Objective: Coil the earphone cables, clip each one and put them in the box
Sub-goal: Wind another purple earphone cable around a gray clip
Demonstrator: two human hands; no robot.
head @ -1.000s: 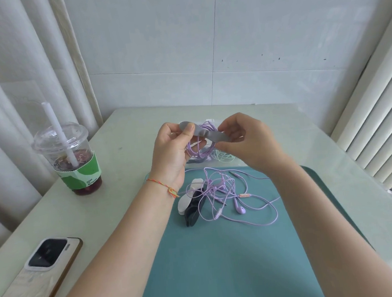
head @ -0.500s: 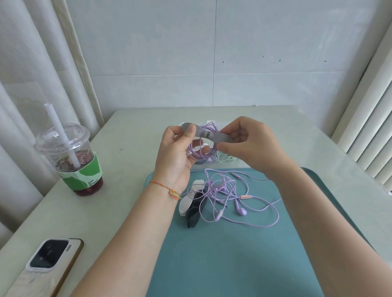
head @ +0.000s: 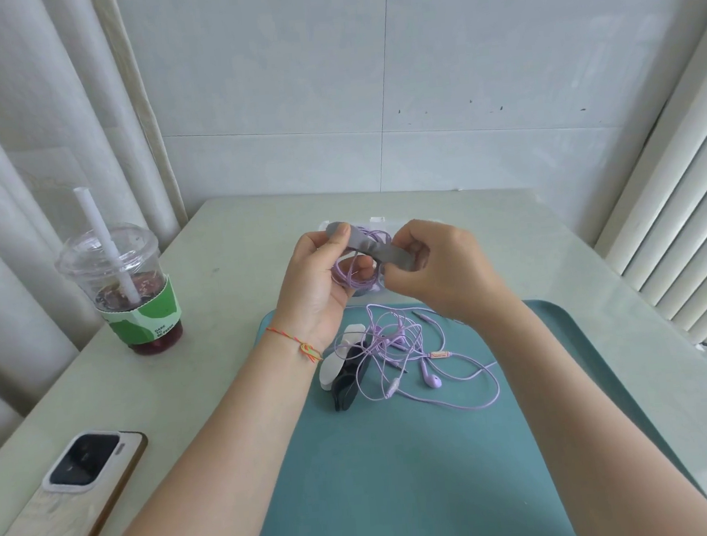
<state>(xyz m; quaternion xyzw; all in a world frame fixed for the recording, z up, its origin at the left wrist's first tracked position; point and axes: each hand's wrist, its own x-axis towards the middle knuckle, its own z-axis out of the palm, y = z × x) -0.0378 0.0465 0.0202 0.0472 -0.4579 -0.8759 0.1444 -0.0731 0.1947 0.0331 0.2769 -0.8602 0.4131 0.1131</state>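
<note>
Teal mat (head: 425,475): biggest thing I see; my landmark, lying on the pale green table (head: 221,245).
Room: white tiled wall past the mat's far edge, curtains to its left, slatted blind to its right.
Drink cup (head: 131,287): left of the mat, well apart, straw in.
Phone (head: 83,475): left of the mat's near part, face down.
Left hand (head: 319,288): raised over the mat's far edge; thumb and fingers pinch one end of the grey clip (head: 367,247), other fingers curled round the coiled purple earphone (head: 354,274).
Right hand (head: 433,269): same height, fingers curled, pinching the clip's other end.
Change: against the earlier frames both hands sit about the same; clip looks drawn a bit tighter across the coil. I judge clipping mid-way, not closed yet.
Loose earphones (head: 410,348): tangled purple cable on the mat's far part, still uncoiled.
Spare clips (head: 343,367): one white, one dark, touching that tangle's left side.
Box (head: 375,221): clear, just past the mat's far edge, mostly hidden behind hands; contents unclear.
</note>
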